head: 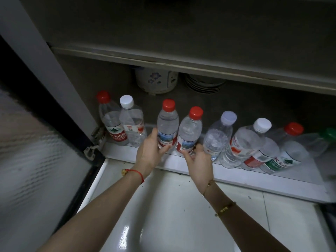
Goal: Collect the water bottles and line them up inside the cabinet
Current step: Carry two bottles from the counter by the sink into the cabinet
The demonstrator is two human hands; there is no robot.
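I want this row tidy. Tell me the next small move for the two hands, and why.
Probably let go of both and draw the hands back. The left hand and right hand each have a grip on a red-capped bottle, the left one and the right one, already upright on the cabinet floor beside the others. The right one tilts slightly, so straighten it first.

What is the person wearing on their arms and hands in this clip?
Both forearms are bare, with no sleeves or gloves. By the left hand, the wrist has a thin red string bracelet with a small gold charm. Behind the right hand sit two thin gold-toned bracelets.
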